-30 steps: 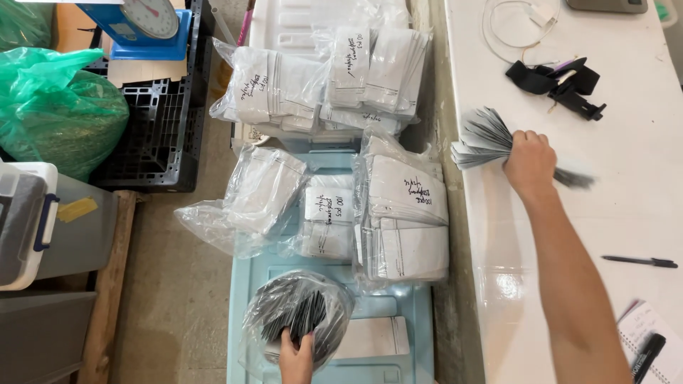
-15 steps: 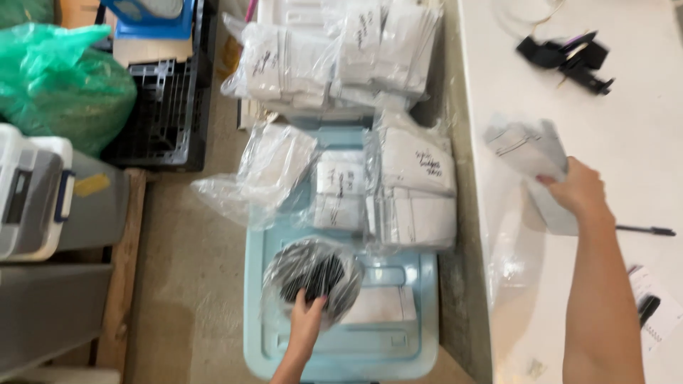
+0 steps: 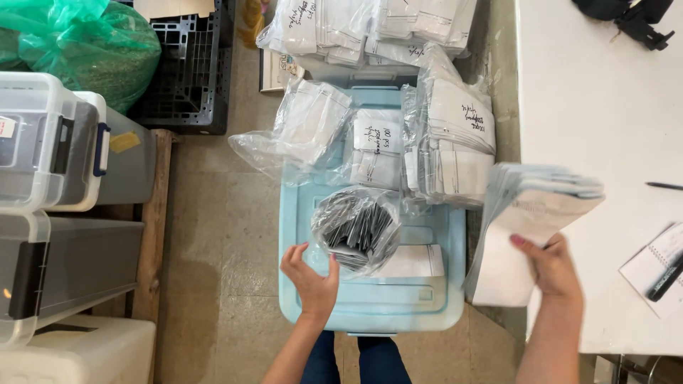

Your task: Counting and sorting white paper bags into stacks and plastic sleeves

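Beside left hand [image 3: 311,279], bagged packets [image 3: 356,229].

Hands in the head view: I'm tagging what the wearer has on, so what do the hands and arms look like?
Both forearms are bare, with no sleeves, gloves or watch in view. The right hand has a nail painted dark pink or red on the thumb. The left hand shows no rings; its nail colour is too small to tell. Below, dark blue trousers show between the arms.
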